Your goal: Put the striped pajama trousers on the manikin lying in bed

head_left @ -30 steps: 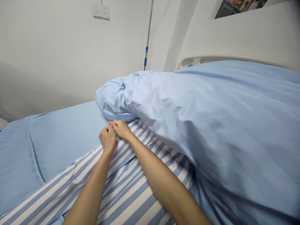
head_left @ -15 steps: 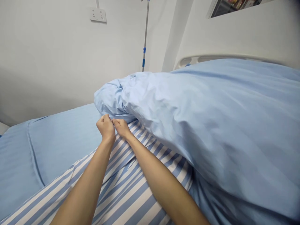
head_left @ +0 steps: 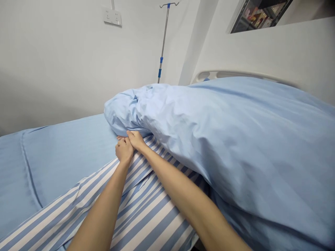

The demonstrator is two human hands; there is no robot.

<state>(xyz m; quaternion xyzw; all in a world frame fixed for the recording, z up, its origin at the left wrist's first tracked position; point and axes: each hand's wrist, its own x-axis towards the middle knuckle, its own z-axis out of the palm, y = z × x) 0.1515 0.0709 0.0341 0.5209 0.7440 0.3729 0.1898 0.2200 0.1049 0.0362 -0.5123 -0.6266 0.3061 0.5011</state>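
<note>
1. Logging the room first: a white wall [head_left: 52,62] runs along the far side, with a double power socket [head_left: 112,16] set high on it and a steel IV pole [head_left: 163,42] with blue fittings standing near the corner.
2. Hospital bed below, curved headboard rail [head_left: 217,75] at the far right, and a pale blue bedsheet [head_left: 65,157] with a stitched seam covering the mattress.
3. A blue duvet [head_left: 222,146] lies in a long, heavy mound along the right of the bed, its near end bunched and creased.
4. Blue-and-white striped cloth [head_left: 146,205] lies diagonally across the bed, its far end running under the duvet's edge (sheet or garment, cannot say).
5. Left hand [head_left: 124,150] curled, resting on the striped cloth; right hand [head_left: 136,140] pressed against it, fingers at the duvet's bunched fold. Hands together, touching. Whether either hand clamps cloth: cannot tell.
</note>
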